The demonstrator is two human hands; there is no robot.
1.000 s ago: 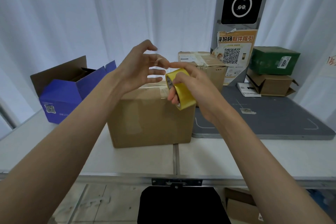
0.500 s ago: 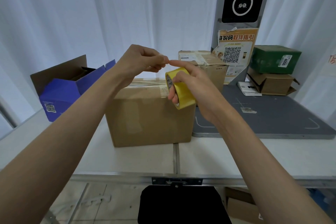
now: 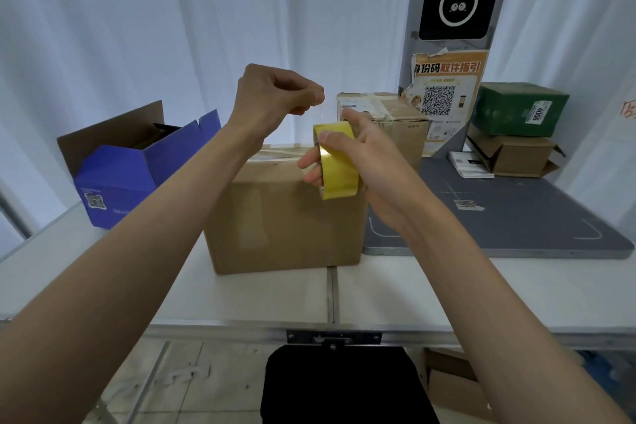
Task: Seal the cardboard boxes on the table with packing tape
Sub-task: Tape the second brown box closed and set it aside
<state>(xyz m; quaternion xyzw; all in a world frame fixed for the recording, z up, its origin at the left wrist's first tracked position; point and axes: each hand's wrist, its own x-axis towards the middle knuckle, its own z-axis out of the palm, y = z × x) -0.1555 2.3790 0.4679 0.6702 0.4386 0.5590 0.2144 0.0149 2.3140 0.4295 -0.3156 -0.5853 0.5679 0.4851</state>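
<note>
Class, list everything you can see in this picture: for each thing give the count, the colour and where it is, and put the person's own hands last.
large cardboard box: 1, brown, centre of the table, closed
tape roll: 1, yellow, held above the large box's right top edge
small cardboard box: 1, brown, behind the large box, taped
open box: 1, blue, left on the table, flaps up
green box: 1, green, far right, stacked on a brown carton
brown carton: 1, brown, under the green box
mat: 1, dark grey, right on the table
table: 1, white
poster: 1, orange, with QR code, on the post
left hand: 1, raised, fingertips pinched together
right hand: 1, grip round the tape roll
</note>
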